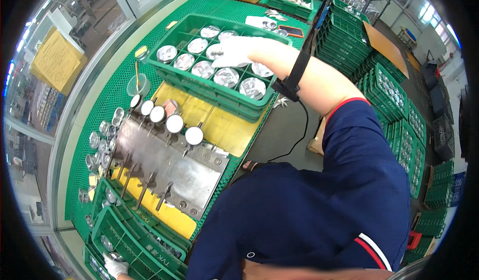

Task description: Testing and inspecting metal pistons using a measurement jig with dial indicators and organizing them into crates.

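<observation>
In a green divided crate [199, 83] at the far end of the bench sit several silver metal pistons [226, 77], crowns up, in separate cells. My right hand [234, 51], in a white glove, reaches into this crate with finger and thumb around a piston [214, 52] in a middle cell. At the lower left my left hand [116, 267], also gloved, is down in another green crate [132, 235]. Its fingers close on a piston [116, 256] there, though part of the grip is hidden.
Several dial gauges [174, 124] stand along a steel plate [164, 152] between the crates. Loose pistons [95, 140] line the bench's left side, near a clear cup [138, 85] with a brush. Stacked green crates [344, 40] rise at the right; a black cable [305, 130] hangs from my right wrist.
</observation>
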A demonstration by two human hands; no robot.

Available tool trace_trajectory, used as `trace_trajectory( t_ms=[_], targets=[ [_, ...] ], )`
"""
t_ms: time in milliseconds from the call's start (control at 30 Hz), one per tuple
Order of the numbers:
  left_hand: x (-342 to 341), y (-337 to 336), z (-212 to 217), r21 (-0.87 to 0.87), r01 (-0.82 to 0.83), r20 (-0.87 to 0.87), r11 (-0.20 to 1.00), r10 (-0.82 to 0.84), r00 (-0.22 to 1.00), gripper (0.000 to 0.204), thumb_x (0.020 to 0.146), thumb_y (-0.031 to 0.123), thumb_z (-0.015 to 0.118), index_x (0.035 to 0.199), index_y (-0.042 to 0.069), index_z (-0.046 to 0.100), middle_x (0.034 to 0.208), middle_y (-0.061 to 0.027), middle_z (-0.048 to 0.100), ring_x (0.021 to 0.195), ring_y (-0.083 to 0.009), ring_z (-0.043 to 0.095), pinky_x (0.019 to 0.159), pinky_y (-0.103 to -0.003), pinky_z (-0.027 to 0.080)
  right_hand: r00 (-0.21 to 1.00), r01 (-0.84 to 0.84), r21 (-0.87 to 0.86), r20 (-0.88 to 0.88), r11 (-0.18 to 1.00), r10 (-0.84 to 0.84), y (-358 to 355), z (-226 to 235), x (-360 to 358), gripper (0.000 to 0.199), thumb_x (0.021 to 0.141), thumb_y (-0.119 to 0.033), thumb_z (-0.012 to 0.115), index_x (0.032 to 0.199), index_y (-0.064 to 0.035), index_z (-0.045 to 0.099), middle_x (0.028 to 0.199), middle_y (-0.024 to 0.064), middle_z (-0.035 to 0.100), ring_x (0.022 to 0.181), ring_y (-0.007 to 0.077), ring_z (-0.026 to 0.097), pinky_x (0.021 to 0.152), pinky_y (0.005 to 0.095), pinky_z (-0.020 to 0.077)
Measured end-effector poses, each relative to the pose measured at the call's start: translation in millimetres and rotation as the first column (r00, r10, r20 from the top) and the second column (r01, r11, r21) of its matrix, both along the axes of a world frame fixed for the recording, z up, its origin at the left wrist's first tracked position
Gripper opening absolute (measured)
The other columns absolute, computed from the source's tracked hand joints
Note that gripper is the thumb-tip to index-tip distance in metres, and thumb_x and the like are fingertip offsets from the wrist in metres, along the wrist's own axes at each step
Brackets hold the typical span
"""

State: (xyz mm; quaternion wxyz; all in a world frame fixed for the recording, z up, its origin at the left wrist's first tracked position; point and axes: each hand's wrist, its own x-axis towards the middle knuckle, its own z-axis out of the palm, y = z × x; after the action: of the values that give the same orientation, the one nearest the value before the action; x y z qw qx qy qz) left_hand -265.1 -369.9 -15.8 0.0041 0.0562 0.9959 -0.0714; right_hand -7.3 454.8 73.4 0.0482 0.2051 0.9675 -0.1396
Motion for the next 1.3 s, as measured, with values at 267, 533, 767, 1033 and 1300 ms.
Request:
trace_trajectory(
  t_ms=[267,533,767,1033,1300],
  targets=[
    [67,-6,77,0.357,0.317,-0.360,0.879,-0.183,0.915,0.013,0.076,0.004,0.069,0.082,0.006,0.058,0.075,-0.0051,0.059,0.068,-0.0226,0.057,0.062,-0.037,0.048,0.991,-0.103,-0.079,0.083,0.992,0.109,39,-32,-40,0.067,0.091,-0.052,0.057,0.144,-0.0123,0.048,0.148,0.0180,0.047,0.135,0.0388,0.045,0.111,0.0478,0.0366],
    [214,172,132,0.860,0.246,-0.085,-0.447,0.350,0.933,0.068,0.097,0.039,0.059,0.152,0.008,0.032,0.147,-0.0232,0.044,0.118,-0.0271,0.054,0.090,-0.034,0.050,0.953,-0.289,0.047,-0.084,0.956,0.292,91,-33,-172,0.075,0.085,-0.050,0.064,0.141,-0.0025,0.051,0.136,0.0218,0.058,0.124,0.0368,0.056,0.105,0.0406,0.0447],
    [300,292,73,0.954,0.142,-0.030,-0.263,0.391,0.920,0.048,0.092,0.031,0.064,0.133,0.009,0.051,0.111,-0.0122,0.063,0.068,-0.0113,0.052,0.050,-0.019,0.038,0.948,-0.311,0.123,-0.034,0.942,0.317,96,-101,-279,0.105,0.069,-0.067,0.070,0.144,0.0011,0.042,0.138,0.0261,0.054,0.129,0.0378,0.053,0.108,0.0424,0.0437],
    [309,382,23,0.809,0.106,-0.379,0.578,0.376,0.846,0.095,0.059,0.009,0.091,0.140,0.004,0.040,0.126,-0.0172,0.056,0.115,-0.0273,0.060,0.100,-0.043,0.050,0.907,-0.386,0.262,-0.068,0.885,0.416,125,-142,-319,0.068,0.083,-0.049,0.065,0.132,-0.0039,0.057,0.121,0.0254,0.065,0.116,0.0400,0.061,0.098,0.0450,0.0485],
    [298,372,20,0.687,0.292,-0.505,0.665,0.149,0.850,0.114,0.058,0.011,0.093,0.148,0.008,0.024,0.137,-0.0193,0.041,0.123,-0.0302,0.054,0.104,-0.043,0.047,0.912,-0.395,0.458,0.299,0.796,0.281,131,-170,-356,0.066,0.094,-0.045,0.048,0.140,0.0025,0.048,0.125,0.0288,0.061,0.116,0.0434,0.059,0.097,0.0467,0.0475]
  ],
)
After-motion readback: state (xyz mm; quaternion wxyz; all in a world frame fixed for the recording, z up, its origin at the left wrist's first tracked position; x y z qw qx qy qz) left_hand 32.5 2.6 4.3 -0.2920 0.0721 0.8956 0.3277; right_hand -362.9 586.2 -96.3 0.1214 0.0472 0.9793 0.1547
